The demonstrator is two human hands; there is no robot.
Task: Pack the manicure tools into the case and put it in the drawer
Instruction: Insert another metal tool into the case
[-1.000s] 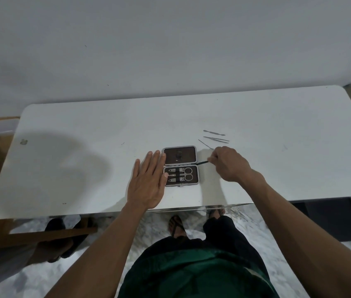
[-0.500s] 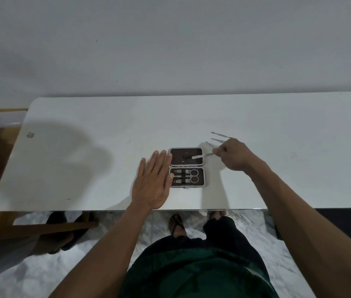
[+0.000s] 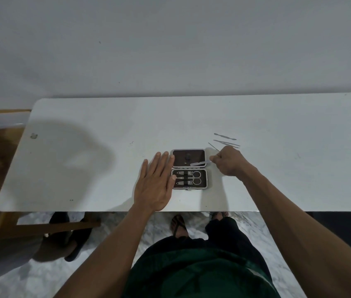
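Note:
A small manicure case [image 3: 206, 178] lies open on the white table [image 3: 106, 164], its lid half [image 3: 200, 155] farther from me. Scissors [image 3: 196, 177] and two clippers [image 3: 184, 173] sit strapped in the near half. My left hand [image 3: 156, 186] lies flat, fingers spread, against the case's left edge. My right hand [image 3: 229, 163], just right of the case, pinches a thin metal tool [image 3: 200, 163] whose tip hovers over the lid half. Three loose slim tools lie beyond my right hand: a cuticle pusher [image 3: 225, 136], tweezers [image 3: 227, 143] and a thin pick [image 3: 213, 146].
The table's near edge runs just below the case. A wooden chair part [image 3: 56, 227] and dark sandals [image 3: 78, 244] are under the table at the left. My feet stand on a marble floor [image 3: 159, 224]. A plain wall rises behind the table.
My right hand has lifted the thin tool from beside the case's near half and brought it up and over the lid half. The left hand stays flat at the case.

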